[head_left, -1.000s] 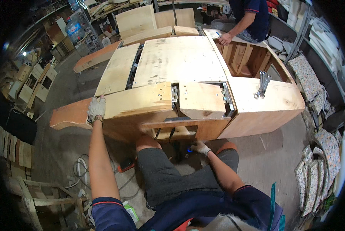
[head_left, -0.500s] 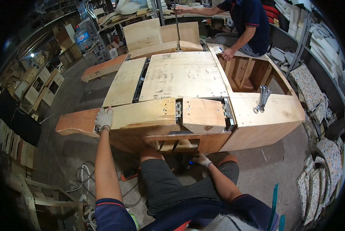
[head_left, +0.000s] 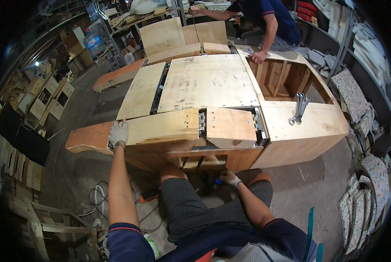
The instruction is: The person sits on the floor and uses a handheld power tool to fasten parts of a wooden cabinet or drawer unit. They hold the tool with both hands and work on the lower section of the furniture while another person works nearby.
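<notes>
A large plywood furniture frame (head_left: 208,83) lies on the floor in front of me. My gloved left hand (head_left: 118,133) rests flat on its near left arm panel (head_left: 160,126), beside a metal hinge (head_left: 201,122). My gloved right hand (head_left: 228,178) is low between my knees, under the frame's front edge, closed around a small dark tool with a blue glow (head_left: 216,181); the tool is mostly hidden. A hinged square plywood flap (head_left: 230,124) sits just right of the hinge.
Several metal wrenches (head_left: 298,109) lie on the right panel. Another person (head_left: 265,26) crouches at the far end, one hand on the frame. Cables (head_left: 97,198) and an orange tool (head_left: 148,195) lie on the floor at left. Patterned cushions (head_left: 357,98) are stacked along the right.
My view has tilted and drawn nearer, so the frame sits lower in the picture. My left hand stays on the arm panel. The other person has raised one arm toward the shelves.
</notes>
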{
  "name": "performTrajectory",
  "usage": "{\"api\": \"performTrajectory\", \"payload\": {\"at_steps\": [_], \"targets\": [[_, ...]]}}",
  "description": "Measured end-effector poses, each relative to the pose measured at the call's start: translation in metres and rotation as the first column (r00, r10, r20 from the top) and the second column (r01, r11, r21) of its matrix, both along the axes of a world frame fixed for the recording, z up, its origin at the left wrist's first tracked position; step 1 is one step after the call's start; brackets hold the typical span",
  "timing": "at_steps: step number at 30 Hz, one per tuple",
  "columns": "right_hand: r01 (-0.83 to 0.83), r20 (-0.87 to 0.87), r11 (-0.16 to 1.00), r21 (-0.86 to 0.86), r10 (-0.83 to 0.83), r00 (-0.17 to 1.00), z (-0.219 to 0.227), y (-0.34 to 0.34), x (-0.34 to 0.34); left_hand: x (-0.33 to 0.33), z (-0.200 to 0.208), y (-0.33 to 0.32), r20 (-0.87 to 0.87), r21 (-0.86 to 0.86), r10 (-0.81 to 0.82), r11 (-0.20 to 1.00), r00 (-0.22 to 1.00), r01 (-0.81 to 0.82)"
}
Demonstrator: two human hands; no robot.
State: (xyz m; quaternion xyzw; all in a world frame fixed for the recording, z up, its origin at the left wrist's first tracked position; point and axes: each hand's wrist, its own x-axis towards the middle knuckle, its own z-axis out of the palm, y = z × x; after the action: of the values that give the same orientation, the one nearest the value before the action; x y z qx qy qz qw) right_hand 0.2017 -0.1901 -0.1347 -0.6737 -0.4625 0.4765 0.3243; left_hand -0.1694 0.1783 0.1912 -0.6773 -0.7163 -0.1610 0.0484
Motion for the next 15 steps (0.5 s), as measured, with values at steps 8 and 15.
{"api": "performTrajectory", "payload": {"at_steps": [8, 15], "targets": [[-0.028, -0.006, 0.995, -0.099, 0.028, 1.000, -0.008, 0.001, 0.005, 0.006, 0.000, 0.004, -0.003, 0.001, -0.013, 1.000, 1.000, 0.013], [-0.005, -0.092, 0.987, -0.163, -0.011, 0.996, 0.000, 0.000, 0.006, 0.001, -0.005, 0.012, 0.028, 0.006, -0.013, 1.000, 1.000, 0.013]]}}
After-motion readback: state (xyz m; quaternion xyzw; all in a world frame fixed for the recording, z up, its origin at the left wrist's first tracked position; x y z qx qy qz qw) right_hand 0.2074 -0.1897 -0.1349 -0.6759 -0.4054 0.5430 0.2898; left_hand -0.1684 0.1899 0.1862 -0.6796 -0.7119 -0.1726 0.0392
